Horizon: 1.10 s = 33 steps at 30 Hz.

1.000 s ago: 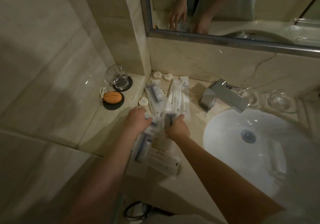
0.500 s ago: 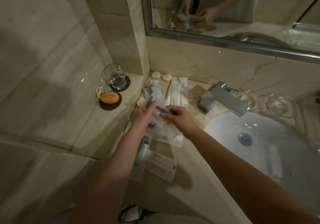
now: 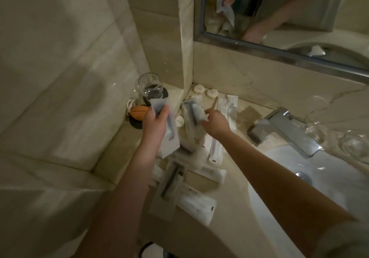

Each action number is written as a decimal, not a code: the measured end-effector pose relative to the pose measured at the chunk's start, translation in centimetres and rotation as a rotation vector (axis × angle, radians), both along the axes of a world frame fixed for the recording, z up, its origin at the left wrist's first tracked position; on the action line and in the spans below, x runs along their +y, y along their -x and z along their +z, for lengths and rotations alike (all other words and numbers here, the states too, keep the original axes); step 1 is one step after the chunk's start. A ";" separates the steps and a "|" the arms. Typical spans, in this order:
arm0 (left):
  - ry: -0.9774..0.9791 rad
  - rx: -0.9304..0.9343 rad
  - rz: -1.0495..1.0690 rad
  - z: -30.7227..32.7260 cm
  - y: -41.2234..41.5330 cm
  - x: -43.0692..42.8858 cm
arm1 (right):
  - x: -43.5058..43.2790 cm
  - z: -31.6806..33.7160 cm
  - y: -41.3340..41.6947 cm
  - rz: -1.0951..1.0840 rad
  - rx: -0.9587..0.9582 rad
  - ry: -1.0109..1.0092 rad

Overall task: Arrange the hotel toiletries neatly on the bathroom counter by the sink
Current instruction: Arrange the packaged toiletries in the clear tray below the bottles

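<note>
Toiletry packets [image 3: 191, 179] lie loosely overlapped on the counter [image 3: 235, 217] between its left edge and the sink [image 3: 319, 177]. Half a second ago both hands met over one packet; now they have parted. The left hand [image 3: 156, 126] is closed around a white sachet [image 3: 166, 131] with a dark item inside, lifted above the pile. The right hand [image 3: 214, 121], fingers curled, touches a crumpled packet [image 3: 192, 113] near the back corner; whether it grips is unclear. Two round soaps [image 3: 205, 90] sit against the back wall.

A glass [image 3: 150, 89] on a coaster, chrome faucet [image 3: 283, 133], mirror [image 3: 279, 13].
</note>
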<state>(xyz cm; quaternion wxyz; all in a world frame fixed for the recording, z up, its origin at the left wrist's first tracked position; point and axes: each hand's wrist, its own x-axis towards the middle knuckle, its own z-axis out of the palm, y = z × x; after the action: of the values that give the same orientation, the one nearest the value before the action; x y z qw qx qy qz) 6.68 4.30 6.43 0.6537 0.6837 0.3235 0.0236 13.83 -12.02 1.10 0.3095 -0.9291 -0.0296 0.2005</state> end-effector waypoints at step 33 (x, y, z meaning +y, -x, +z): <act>-0.129 -0.086 -0.219 2.3 3.2 -9.3 | -10.3 4.9 10.1 -0.278 0.147 -0.651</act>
<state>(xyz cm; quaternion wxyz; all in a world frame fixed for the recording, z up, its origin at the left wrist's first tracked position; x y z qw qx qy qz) 3.50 -4.95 8.69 0.6203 0.7538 0.2166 0.0022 3.72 -22.28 6.02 0.6147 -0.7600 0.0572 0.2030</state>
